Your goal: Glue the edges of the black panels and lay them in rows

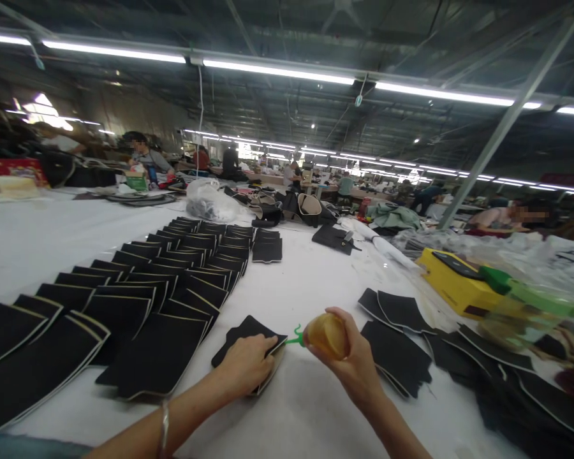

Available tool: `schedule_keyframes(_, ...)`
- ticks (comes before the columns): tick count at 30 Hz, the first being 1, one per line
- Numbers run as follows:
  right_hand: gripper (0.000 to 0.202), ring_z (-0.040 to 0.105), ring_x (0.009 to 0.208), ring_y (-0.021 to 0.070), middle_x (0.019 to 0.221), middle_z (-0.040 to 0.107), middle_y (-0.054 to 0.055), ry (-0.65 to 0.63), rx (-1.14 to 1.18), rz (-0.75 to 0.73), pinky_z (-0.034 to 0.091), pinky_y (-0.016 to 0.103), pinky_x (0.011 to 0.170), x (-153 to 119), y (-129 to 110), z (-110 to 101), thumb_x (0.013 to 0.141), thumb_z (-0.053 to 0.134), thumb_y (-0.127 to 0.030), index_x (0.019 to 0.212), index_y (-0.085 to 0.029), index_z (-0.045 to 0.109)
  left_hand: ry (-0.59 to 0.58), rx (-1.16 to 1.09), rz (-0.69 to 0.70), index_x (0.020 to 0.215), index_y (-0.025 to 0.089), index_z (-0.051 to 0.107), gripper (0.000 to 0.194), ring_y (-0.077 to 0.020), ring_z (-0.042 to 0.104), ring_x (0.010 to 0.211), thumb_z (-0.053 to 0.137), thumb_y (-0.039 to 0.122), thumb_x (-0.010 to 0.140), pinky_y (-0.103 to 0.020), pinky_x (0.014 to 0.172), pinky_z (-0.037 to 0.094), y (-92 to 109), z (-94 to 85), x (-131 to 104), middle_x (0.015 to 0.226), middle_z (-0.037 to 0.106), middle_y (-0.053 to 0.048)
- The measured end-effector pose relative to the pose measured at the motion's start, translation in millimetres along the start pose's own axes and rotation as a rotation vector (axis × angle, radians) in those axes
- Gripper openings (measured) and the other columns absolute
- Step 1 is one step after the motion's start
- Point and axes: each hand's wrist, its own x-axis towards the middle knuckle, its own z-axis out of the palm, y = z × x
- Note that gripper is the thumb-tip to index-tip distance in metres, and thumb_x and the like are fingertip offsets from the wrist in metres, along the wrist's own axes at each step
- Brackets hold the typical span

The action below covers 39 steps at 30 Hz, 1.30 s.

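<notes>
My right hand [347, 357] is wrapped round a squeeze bottle [329, 335] of amber liquid, which lies tilted sideways. Its green nozzle [295, 338] points left and reaches the right corner of a small black piece [251, 328]. On top of that piece rests my left hand [249, 363], the index finger stretched toward the same corner and the other fingers curled at the piece's edge. Beneath the fingers a pale underside shows. Left of my hands, overlapping black pieces [155, 350] with light edges lie in rows.
More black pieces [397, 357] lie at the right. Beyond them are a yellow box [452, 284], a clear green-rimmed container [530, 312] and plastic sheeting. A clear plastic bag [210, 201] and black bag parts [332, 237] sit farther back. Several people work in the background.
</notes>
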Motion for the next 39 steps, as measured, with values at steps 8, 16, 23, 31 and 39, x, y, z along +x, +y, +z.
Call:
schedule_keyframes(8, 0.052, 0.059, 0.078, 0.0196, 0.098, 0.060, 0.000, -0.046, -0.010, 0.027, 0.046, 0.028, 0.072, -2, -2, 2, 0.076, 0.076, -0.038, 0.118, -0.025, 0.047, -0.012, -0.003, 0.014, 0.134, 0.027, 0.050, 0.053, -0.0293, 0.063, 0.098, 0.035, 0.024, 0.083, -0.044, 0.086, 0.048, -1, 0.9, -2, 0.109, 0.065, -0.009)
schedule_keyframes(16, 0.055, 0.058, 0.079, 0.0201, 0.094, 0.060, -0.001, 0.010, 0.057, 0.132, 0.046, 0.028, 0.073, -3, 4, -1, 0.073, 0.079, -0.041, 0.116, -0.024, 0.048, -0.043, -0.049, 0.024, 0.138, 0.020, 0.046, 0.056, -0.0308, 0.061, 0.103, 0.035, 0.025, 0.083, -0.045, 0.091, 0.046, 0, -3.0, -5, 0.117, 0.061, -0.013)
schedule_keyframes(23, 0.055, 0.057, 0.079, 0.0210, 0.091, 0.059, 0.000, -0.013, 0.218, 0.230, 0.046, 0.029, 0.072, -6, 4, 1, 0.073, 0.079, -0.042, 0.114, -0.023, 0.049, -0.085, -0.084, 0.036, 0.135, 0.017, 0.048, 0.054, -0.0323, 0.060, 0.105, 0.034, 0.026, 0.084, -0.047, 0.093, 0.045, 2, -10.4, -10, 0.113, 0.061, -0.015)
schedule_keyframes(31, 0.053, 0.057, 0.080, 0.0214, 0.091, 0.059, 0.000, -0.058, 0.275, 0.261, 0.046, 0.029, 0.072, -10, -1, 2, 0.070, 0.079, -0.041, 0.112, -0.022, 0.052, -0.076, -0.081, 0.053, 0.136, 0.016, 0.047, 0.056, -0.0324, 0.061, 0.101, 0.033, 0.026, 0.083, -0.047, 0.090, 0.046, -3, -7.2, -11, 0.113, 0.059, -0.014)
schedule_keyframes(39, 0.051, 0.057, 0.080, 0.0224, 0.092, 0.059, 0.001, -0.097, 0.349, 0.290, 0.047, 0.030, 0.072, -18, -7, 2, 0.070, 0.078, -0.039, 0.112, -0.023, 0.054, -0.105, -0.095, 0.044, 0.139, 0.016, 0.044, 0.055, -0.0283, 0.059, 0.105, 0.031, 0.028, 0.086, -0.040, 0.092, 0.044, -4, -7.6, -14, 0.118, 0.057, -0.013)
